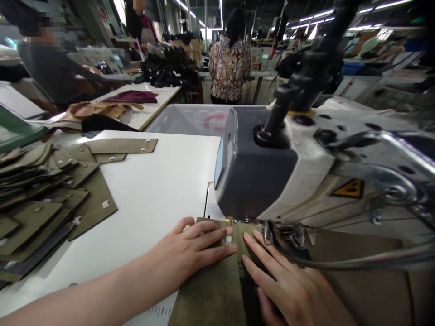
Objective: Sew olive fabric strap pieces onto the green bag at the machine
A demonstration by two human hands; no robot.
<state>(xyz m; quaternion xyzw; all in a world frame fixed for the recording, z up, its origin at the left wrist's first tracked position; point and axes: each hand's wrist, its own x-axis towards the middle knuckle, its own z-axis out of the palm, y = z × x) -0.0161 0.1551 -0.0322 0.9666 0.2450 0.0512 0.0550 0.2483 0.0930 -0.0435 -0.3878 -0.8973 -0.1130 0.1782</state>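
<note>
Right hand (288, 290): nearest the camera, flat and open, palm down on the olive cloth (217, 290), fingers pointing toward the needle end of the sewing machine (272, 172). It grips nothing.

Left hand (190, 253): likewise open and spread, pressing the cloth's left part; fingertips almost meet those of the right hand.

Olive cloth: one piece in work, lying on the white table (159, 181) directly under the machine head, its far edge at the presser foot. It looks soft, limp and light, with a slightly napped face that should not slide easily; best steered by flat palms on either side of the seam line, or taken by an edge, since it would sag if pinched in the middle.

Sewing machine: one, grey and cream, with a yellow warning label on its side.

Cut pieces (44, 199): a fanned stack of the same olive stuff at the left of the table, well over a dozen, too overlapped to count exactly; several bear small white tags.

Bin (190, 120): one, translucent, behind the table.

Far table (149, 104): one tan heap, one maroon piece, one dark piece.

People: three farther off.
</note>
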